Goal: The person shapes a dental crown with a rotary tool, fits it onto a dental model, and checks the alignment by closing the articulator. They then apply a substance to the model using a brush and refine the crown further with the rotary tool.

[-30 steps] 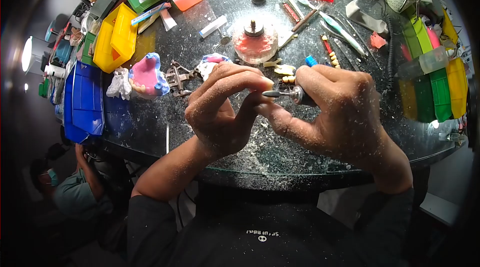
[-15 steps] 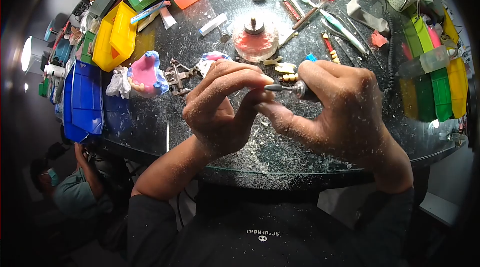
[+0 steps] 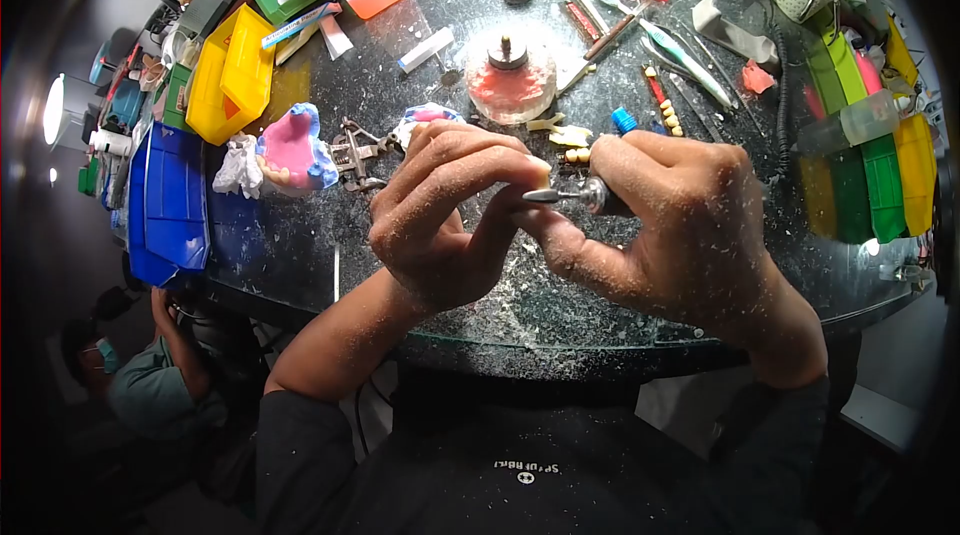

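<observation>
Dusty with pale powder, my right hand (image 3: 680,215) is closed around a dark rotary handpiece (image 3: 606,197), whose grey oval bur (image 3: 543,196) points left. My left hand (image 3: 450,205) pinches something too small to make out between thumb and fingertips, right at the bur's tip. My right thumb touches the left fingertips from below. Behind the hands stand a glass burner (image 3: 512,85) with reddish liquid and a few yellowish tooth pieces (image 3: 572,138). A pink and blue dental model (image 3: 297,147) lies left of my left hand, beside a metal articulator (image 3: 352,157).
Blue (image 3: 165,200) and yellow bins (image 3: 232,70) stand at the left, green and yellow bins (image 3: 884,185) at the right. Hand tools (image 3: 690,65) lie at the back right. White shavings cover the dark table (image 3: 560,320). A masked person (image 3: 160,385) sits lower left.
The handpiece and bur have shifted slightly left and down. My right index finger has moved a little, showing more of the blue cap behind it. The left fingertips have shifted slightly.
</observation>
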Demonstrator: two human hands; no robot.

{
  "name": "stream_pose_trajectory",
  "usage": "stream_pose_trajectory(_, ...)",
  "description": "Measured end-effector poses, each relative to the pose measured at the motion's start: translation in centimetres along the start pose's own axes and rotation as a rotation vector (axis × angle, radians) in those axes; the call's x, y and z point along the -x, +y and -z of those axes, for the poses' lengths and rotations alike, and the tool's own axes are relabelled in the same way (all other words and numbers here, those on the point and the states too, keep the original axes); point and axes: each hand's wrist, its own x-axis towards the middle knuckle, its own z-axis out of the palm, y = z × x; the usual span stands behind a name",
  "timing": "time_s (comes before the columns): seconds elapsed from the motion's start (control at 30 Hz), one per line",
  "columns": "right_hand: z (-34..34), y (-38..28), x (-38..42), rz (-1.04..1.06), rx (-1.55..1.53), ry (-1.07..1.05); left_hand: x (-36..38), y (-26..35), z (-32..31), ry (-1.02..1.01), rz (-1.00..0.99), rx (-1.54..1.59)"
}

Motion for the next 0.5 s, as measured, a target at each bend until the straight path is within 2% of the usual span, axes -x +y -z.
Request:
stream_pose_trajectory(0.3, 0.1, 0.0, 0.1, 0.003, 0.001, -0.03, 0.1, 0.0, -0.1, 0.005, 0.029, 0.02)
stream_pose_trajectory(0.33, 0.2, 0.0, 0.0, 0.001, 0.008, -0.053, 0.0, 0.1, -0.1, -0.009, 0.052, 0.017)
stream_pose_trajectory(0.43, -0.2, 0.6, -0.3, 0.044, -0.182, 0.107, -0.2, 0.5, 0.1, -0.061, 0.154, 0.052)
stream_pose_trajectory(0.47, 1.2, 0.5, -0.8, 0.065, -0.208, 0.039, -0.2, 0.6, 0.2, -0.081, 0.207, 0.091)
stream_pose_trajectory(0.5, 1.2, 0.7, -0.9, 0.11, -0.262, 0.071, -0.4, 0.7, 0.2, -0.098, 0.261, 0.13)
